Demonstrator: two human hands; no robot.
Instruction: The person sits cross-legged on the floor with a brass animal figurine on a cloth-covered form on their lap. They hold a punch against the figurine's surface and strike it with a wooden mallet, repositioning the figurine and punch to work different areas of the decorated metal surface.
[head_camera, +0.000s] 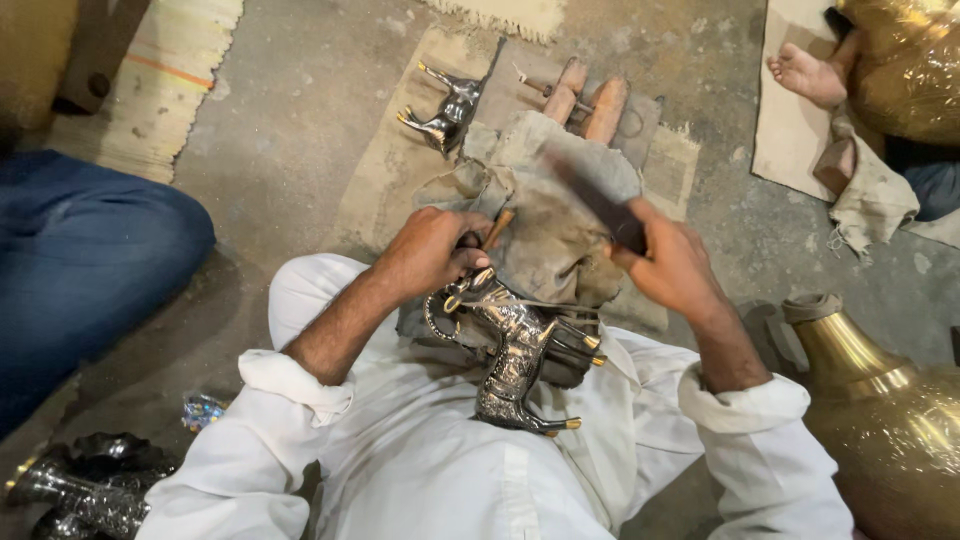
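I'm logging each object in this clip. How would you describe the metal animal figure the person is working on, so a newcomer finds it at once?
Start at the white-clothed lap filling the bottom of the view. On it, against a grey rag, lies a dark engraved horse figure, steadied by the left hand. Unlike the smaller figure lying alone on the mat beyond, it has gold-tipped hooves and is in hand.

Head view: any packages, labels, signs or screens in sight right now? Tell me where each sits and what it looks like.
Labels, signs, screens: none in view.
Plastic wrap: top right, shiny gold-tinted film around a large rounded object.
Plastic wrap: lower right, clear crinkled film over a brass vase.
Small wrapper: on the floor at lower left, crumpled, shiny, bluish.
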